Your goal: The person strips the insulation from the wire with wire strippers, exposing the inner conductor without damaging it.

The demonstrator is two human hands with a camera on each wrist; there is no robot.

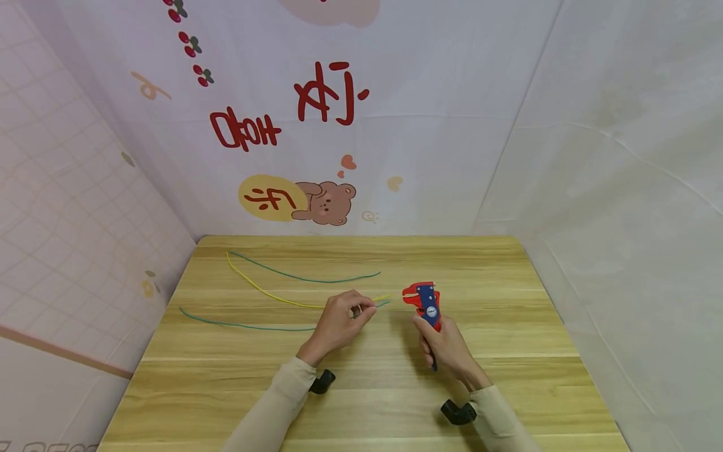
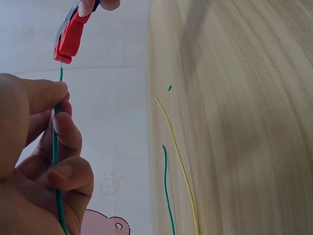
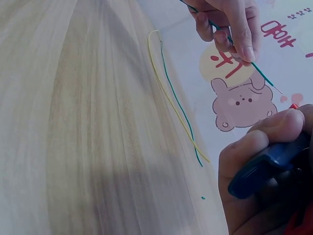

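My left hand (image 1: 341,320) pinches a green wire (image 1: 248,326) near its right end between thumb and index finger. Beyond the fingertips, the wire's tip (image 3: 278,90) shows bare thin metal. The rest of that wire trails leftward. My right hand (image 1: 449,348) grips a red and blue wire stripper (image 1: 431,301) by its handles, its head pointing up and left. In the head view a small gap separates the wire's tip from the stripper. Behind the left hand lie a yellow wire (image 1: 265,292) and another green wire (image 1: 305,278).
A tiny piece of green insulation (image 2: 169,88) lies on the wooden table (image 1: 508,402), past the ends of the two loose wires. A white printed cloth (image 1: 429,157) stands behind the table, with more cloth at both sides.
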